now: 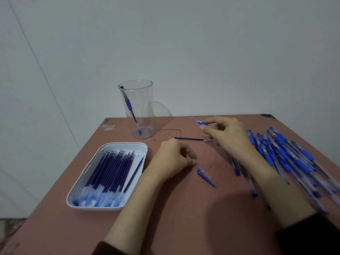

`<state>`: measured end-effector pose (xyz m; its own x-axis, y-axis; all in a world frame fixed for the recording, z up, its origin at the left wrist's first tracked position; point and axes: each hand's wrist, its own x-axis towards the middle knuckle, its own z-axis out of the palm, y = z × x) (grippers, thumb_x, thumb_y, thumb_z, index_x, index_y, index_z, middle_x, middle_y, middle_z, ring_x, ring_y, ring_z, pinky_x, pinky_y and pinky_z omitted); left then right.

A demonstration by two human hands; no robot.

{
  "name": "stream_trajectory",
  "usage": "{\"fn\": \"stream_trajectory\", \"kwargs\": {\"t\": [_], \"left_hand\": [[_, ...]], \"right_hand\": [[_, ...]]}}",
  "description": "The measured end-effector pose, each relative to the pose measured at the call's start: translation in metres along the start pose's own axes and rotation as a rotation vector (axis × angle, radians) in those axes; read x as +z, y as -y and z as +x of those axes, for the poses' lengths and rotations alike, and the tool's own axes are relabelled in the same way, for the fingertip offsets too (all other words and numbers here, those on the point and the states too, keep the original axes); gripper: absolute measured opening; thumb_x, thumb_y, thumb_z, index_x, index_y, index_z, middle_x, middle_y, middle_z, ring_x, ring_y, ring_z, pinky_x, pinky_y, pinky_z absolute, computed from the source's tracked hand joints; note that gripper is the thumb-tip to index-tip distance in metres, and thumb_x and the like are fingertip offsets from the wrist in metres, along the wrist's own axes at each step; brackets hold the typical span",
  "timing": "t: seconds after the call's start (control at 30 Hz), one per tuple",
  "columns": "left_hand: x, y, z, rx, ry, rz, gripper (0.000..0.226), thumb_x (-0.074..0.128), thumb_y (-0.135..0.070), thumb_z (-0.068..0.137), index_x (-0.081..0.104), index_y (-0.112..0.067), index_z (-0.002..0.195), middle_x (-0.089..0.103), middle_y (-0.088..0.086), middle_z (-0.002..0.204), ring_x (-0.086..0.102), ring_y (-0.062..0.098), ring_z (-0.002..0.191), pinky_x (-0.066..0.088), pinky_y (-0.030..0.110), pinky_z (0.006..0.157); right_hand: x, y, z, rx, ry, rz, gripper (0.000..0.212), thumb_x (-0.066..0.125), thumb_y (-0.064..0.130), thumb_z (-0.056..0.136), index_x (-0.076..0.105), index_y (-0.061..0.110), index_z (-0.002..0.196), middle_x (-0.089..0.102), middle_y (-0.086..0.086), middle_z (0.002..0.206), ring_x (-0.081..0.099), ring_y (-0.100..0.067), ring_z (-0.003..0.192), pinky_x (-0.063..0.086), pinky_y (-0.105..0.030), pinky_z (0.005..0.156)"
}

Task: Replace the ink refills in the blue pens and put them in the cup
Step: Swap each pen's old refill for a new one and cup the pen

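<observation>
Your right hand (227,138) pinches the blue rubber-gripped front piece of a pen (202,123) between thumb and fingertips, with its metal tip pointing away from you and to the left. Your left hand (173,159) rests on the reddish-brown counter (184,208) with fingers curled in. A tiny dark speck shows at the fingertips, but you cannot tell whether it grips anything. Between your two hands a thin dark-blue ink refill (191,138) lies flat on the counter, one end just beside your right fingers. A clear pen cap with a blue clip (204,173) lies just nearer you than your left hand. A heap of blue pens (287,159) sprawls to the right of your right forearm. Left of your left hand sits a white rounded plastic tray (125,144) packed with dark-blue refills (110,170). Beyond your left hand stands a tall clear plastic cup (145,100), upright, with one blue pen (130,107) leaning inside it
</observation>
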<state>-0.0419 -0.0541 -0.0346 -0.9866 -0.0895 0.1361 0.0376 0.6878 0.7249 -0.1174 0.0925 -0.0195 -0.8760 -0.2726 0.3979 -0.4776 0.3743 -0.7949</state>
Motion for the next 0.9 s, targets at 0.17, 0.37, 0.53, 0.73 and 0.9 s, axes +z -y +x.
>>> {"fn": "stream_trajectory", "kwargs": {"t": [0.17,0.37,0.53,0.73,0.9], "left_hand": [[0.0,-0.002,0.001,-0.025,0.081,0.012,0.014,0.069,-0.006,0.08,0.075,-0.014,0.09,0.059,-0.012,0.059,0.05,-0.011,0.05,0.035,0.0,0.057],[-0.003,0.001,0.002,-0.101,0.027,-0.154,0.023,0.075,-0.017,0.078,0.073,-0.02,0.101,0.066,-0.011,0.076,0.056,-0.005,0.062,0.041,0.008,0.063],[-0.011,-0.009,0.002,-0.19,-0.221,-0.751,0.011,0.065,-0.025,0.088,0.07,-0.023,0.098,0.07,-0.003,0.089,0.059,0.001,0.065,0.045,0.014,0.056],[-0.013,-0.012,0.001,-0.193,-0.271,-1.003,0.008,0.066,-0.015,0.086,0.071,-0.013,0.093,0.063,0.001,0.082,0.055,0.009,0.072,0.046,0.016,0.059],[-0.019,-0.008,0.006,-0.208,-0.452,-1.276,0.002,0.062,-0.007,0.089,0.063,-0.007,0.09,0.067,0.005,0.078,0.067,0.016,0.074,0.056,0.019,0.062]], "right_hand": [[0.001,0.003,-0.002,0.011,0.03,-0.027,0.006,0.069,0.029,0.084,0.073,0.028,0.089,0.063,-0.012,0.066,0.053,-0.011,0.057,0.044,-0.021,0.055],[0.0,0.008,-0.004,0.018,0.051,-0.006,0.005,0.069,0.026,0.084,0.072,0.028,0.088,0.065,-0.017,0.073,0.052,-0.013,0.058,0.047,-0.026,0.056],[-0.002,0.015,-0.006,0.026,0.174,0.151,0.012,0.067,0.02,0.086,0.072,0.031,0.087,0.063,-0.012,0.071,0.051,-0.005,0.055,0.044,-0.016,0.049],[-0.001,0.013,-0.005,-0.013,0.254,0.149,0.013,0.071,0.021,0.082,0.073,0.034,0.085,0.066,-0.015,0.079,0.053,-0.011,0.063,0.046,-0.02,0.056],[-0.01,0.002,0.001,-0.007,0.182,-0.02,0.016,0.072,0.021,0.081,0.069,0.036,0.079,0.068,-0.002,0.081,0.054,-0.011,0.068,0.042,-0.019,0.061]]}}
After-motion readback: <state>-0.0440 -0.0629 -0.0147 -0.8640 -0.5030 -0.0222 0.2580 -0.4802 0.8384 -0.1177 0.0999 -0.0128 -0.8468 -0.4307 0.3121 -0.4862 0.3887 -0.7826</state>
